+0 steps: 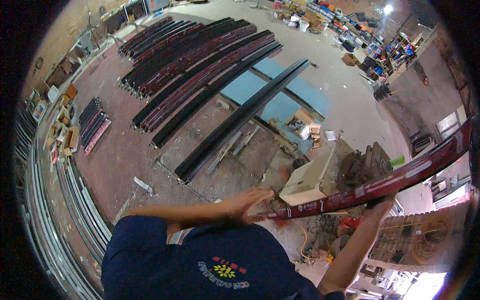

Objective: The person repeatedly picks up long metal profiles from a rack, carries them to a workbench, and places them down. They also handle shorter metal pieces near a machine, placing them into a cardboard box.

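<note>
A long dark red profile bar (pixel 345 199) with pale film strips along it slants across the right side, rising to the far right. My right hand (pixel 381 204) supports it from below, its fingers partly hidden behind the bar. Beside the bar's left end, my left hand (pixel 246 204) has its fingers stretched out and slightly blurred; whether it touches the tip I cannot tell. Just beyond the bar stands a pale box-shaped stand (pixel 311 177) with a cluttered brown top, and a bright green object (pixel 397 161) sits at its right edge.
Long black profiles (pixel 240 120) lie on supports ahead, with stacked dark red bundles (pixel 195 85) farther left. Pale blue panels (pixel 280 90) lie under them, near an open carton (pixel 300 122). Metal lengths (pixel 55 235) line the left, and an orange cord (pixel 304 240) hangs close by.
</note>
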Demonstrator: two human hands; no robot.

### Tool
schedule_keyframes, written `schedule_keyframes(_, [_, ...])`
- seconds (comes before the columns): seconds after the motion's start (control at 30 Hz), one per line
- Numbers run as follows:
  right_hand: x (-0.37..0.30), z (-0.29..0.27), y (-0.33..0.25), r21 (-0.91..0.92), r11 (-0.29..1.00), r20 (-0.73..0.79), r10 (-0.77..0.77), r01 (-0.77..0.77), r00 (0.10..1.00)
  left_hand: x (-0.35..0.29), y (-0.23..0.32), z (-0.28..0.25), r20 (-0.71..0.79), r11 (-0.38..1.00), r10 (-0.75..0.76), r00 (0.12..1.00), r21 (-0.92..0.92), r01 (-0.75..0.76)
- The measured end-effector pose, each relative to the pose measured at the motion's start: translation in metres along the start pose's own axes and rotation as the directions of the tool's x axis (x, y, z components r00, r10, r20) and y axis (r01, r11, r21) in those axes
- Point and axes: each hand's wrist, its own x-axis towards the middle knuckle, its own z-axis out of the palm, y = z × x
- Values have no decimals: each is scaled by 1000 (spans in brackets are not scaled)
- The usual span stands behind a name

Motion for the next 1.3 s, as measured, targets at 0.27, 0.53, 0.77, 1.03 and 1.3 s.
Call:
schedule_keyframes(0.27, [15,197,-65,108,994,228,-36,12,973,-37,14,-112,-145,953,-96,985,272,133])
schedule_keyframes(0.53, [107,341,-17,259,936,503,82,-240,861,-85,19,-163,-528,847,-115,841,390,360])
schedule_keyframes(0.77, [153,474,168,51,821,594,432,-568,679,-83,-25,-193,-774,516,-250,582,402,756])
schedule_keyframes(1.03, [155,612,364,-548,828,605,492,-121,626,-52,-120,-230,-808,301,-454,377,259,918])
schedule_keyframes(1.3, [179,676,446,-624,656,757,372,426,537,-35,-211,-256,-852,221,-352,388,327,919])
